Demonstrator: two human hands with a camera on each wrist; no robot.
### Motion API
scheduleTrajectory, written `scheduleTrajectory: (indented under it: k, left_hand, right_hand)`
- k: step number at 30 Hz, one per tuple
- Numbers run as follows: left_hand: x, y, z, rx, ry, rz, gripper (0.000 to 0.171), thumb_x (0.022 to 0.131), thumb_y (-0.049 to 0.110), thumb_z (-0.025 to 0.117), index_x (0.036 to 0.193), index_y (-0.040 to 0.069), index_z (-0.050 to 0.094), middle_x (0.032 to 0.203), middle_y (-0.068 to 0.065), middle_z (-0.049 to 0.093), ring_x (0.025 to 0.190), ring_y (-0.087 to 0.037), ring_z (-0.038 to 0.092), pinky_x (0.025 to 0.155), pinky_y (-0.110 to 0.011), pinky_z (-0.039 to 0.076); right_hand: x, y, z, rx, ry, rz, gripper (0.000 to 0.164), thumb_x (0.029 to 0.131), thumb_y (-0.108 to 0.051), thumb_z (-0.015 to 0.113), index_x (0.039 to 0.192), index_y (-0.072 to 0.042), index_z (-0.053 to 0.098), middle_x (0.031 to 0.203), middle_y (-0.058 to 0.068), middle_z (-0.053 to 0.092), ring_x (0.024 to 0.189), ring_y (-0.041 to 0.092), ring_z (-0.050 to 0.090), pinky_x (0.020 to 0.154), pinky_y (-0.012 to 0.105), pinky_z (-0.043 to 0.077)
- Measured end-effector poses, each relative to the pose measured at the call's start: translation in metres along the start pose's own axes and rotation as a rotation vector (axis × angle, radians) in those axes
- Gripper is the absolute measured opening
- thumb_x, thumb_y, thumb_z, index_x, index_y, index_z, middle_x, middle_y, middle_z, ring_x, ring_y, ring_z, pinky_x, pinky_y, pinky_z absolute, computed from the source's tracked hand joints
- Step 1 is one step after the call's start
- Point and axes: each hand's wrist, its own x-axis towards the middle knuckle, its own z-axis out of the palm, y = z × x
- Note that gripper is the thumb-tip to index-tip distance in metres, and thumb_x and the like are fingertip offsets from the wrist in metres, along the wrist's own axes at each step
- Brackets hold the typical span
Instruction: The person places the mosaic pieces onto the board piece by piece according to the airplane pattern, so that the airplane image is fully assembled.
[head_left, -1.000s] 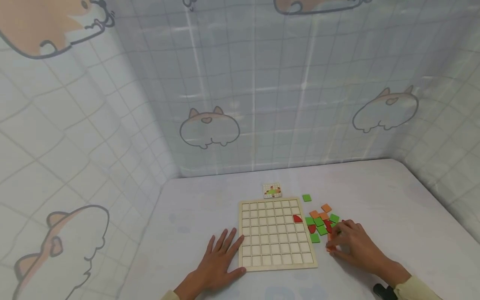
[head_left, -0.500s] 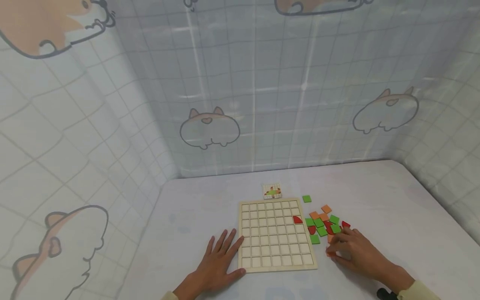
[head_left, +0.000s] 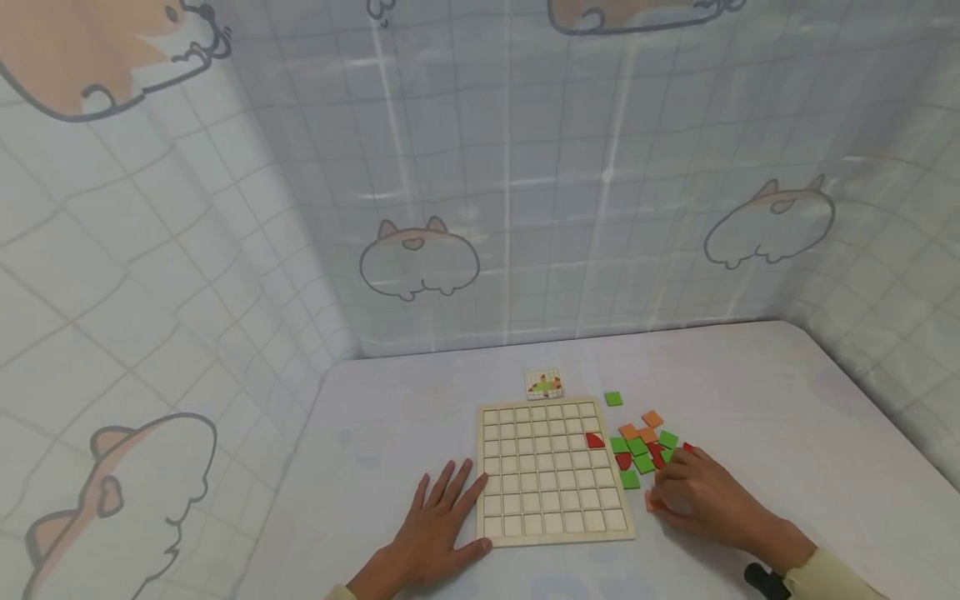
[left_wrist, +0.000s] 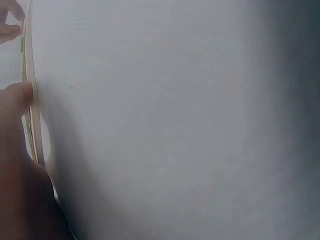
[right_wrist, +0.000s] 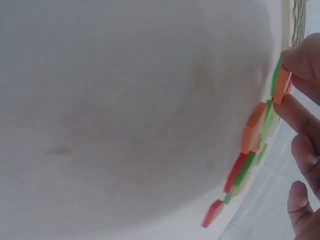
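Note:
A pale wooden grid board [head_left: 537,483] lies on the table, with a red quarter-round tile [head_left: 595,440] in one cell near its right edge. My left hand [head_left: 435,529] rests with spread, straight fingers at the board's left side, thumb and index fingertips at its edge. To the right of the board, my right hand [head_left: 708,500] pinches an orange square tile [right_wrist: 282,86] between thumb and index finger; its other fingers are loosely bent. Beyond that hand is a loose cluster of green tiles [head_left: 643,463], orange tiles [head_left: 628,432] and red tiles [head_left: 624,461], partly hidden by the hand.
Behind the board lies a small pattern card [head_left: 543,384] with a coloured design on a grid. A single green tile [head_left: 613,399] sits apart near the board's far right corner. Cloth walls with cartoon dogs enclose the white table [head_left: 390,408] at the back and sides.
The right hand has shifted slightly left toward the board with the orange tile, which was at its fingertips before too. The left hand has stayed in place.

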Motion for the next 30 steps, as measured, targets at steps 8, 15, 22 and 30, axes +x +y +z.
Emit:
scheduleTrajectory:
  k: [8, 15, 22, 30]
  left_hand:
    - [0.0, 0.001, -0.002, -0.032, -0.009, 0.001, 0.085, 0.091, 0.076, 0.03, 0.159, 0.028, 0.015, 0.165, -0.004, 0.007, 0.149, -0.031, 0.002, 0.11, -0.065, 0.005]
    - [-0.001, 0.001, -0.003, -0.035, -0.007, 0.0, 0.085, 0.091, 0.076, 0.03, 0.159, 0.028, 0.016, 0.165, -0.004, 0.006, 0.149, -0.03, 0.001, 0.11, -0.065, 0.005]
    - [-0.001, 0.002, -0.005, -0.029, -0.01, -0.002, 0.085, 0.091, 0.077, 0.03, 0.159, 0.028, 0.017, 0.165, -0.004, 0.007, 0.149, -0.03, 0.002, 0.11, -0.065, 0.006]
    - [-0.001, 0.002, -0.003, -0.036, -0.015, -0.008, 0.084, 0.091, 0.076, 0.031, 0.159, 0.028, 0.017, 0.165, -0.004, 0.007, 0.149, -0.03, 0.003, 0.11, -0.065, 0.006]
  right_hand:
    - [0.014, -0.002, -0.003, 0.05, 0.026, -0.047, 0.024, 0.066, -0.021, 0.09, 0.082, -0.03, 0.075, 0.089, -0.023, 0.06, 0.092, 0.009, 0.053, 0.082, 0.044, 0.045]
    - [0.031, -0.001, 0.001, 0.035, 0.071, -0.109, 0.02, 0.068, -0.022, 0.088, 0.081, -0.027, 0.074, 0.082, -0.025, 0.058, 0.081, 0.002, 0.046, 0.072, 0.031, 0.038]
    - [0.043, 0.002, 0.006, 0.032, 0.1, -0.161, 0.016, 0.071, -0.024, 0.089, 0.079, -0.025, 0.075, 0.083, -0.02, 0.063, 0.08, 0.004, 0.045, 0.068, 0.03, 0.04]
    - [0.053, 0.004, 0.009, 0.054, 0.088, -0.158, 0.016, 0.071, -0.023, 0.088, 0.081, -0.027, 0.075, 0.085, -0.021, 0.063, 0.08, 0.004, 0.047, 0.07, 0.031, 0.043]
